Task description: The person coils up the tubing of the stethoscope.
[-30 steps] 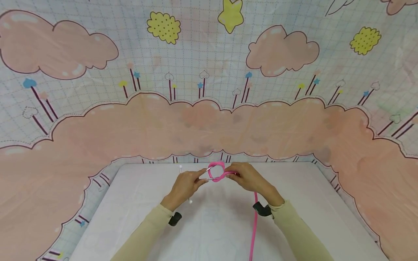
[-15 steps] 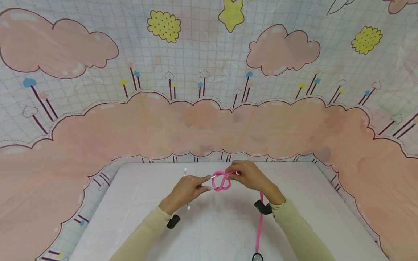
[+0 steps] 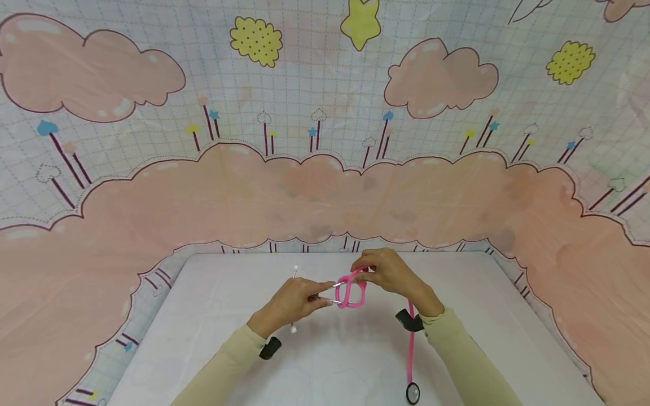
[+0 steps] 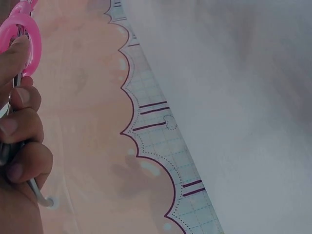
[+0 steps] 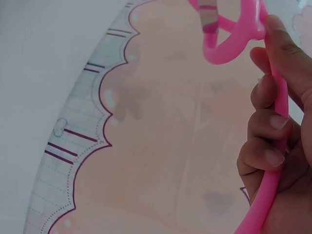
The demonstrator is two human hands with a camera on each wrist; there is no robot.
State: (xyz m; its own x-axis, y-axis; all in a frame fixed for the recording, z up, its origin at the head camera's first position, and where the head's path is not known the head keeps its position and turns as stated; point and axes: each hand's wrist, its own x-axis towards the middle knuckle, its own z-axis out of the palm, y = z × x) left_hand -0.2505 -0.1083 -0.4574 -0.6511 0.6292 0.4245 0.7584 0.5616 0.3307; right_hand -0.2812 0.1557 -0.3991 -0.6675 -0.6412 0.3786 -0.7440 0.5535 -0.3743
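A pink stethoscope (image 3: 363, 296) is held up over the table between both hands, its tubing wound into a loop near the metal ear tubes. My left hand (image 3: 289, 300) grips the ear tubes, with white ear tips (image 3: 293, 329) showing on either side of it. In the left wrist view, that hand's curled fingers (image 4: 27, 124) wrap the metal. My right hand (image 3: 387, 274) pinches the tubing right beside the loop. Its lower fingers curl round the pink tube (image 5: 263, 202) in the right wrist view. From there the tube hangs to the round chest piece (image 3: 413, 393).
A white table (image 3: 203, 338) lies under both hands. Behind it and along its sides hangs a patterned cloth (image 3: 284, 197) with clouds and stars. Dark wrist cameras (image 3: 271, 348) sit at both sleeve cuffs.
My left hand and the loop have shifted right and slightly toward the person. A strand of tubing now crosses the loop. The chest piece has come into view at the bottom.
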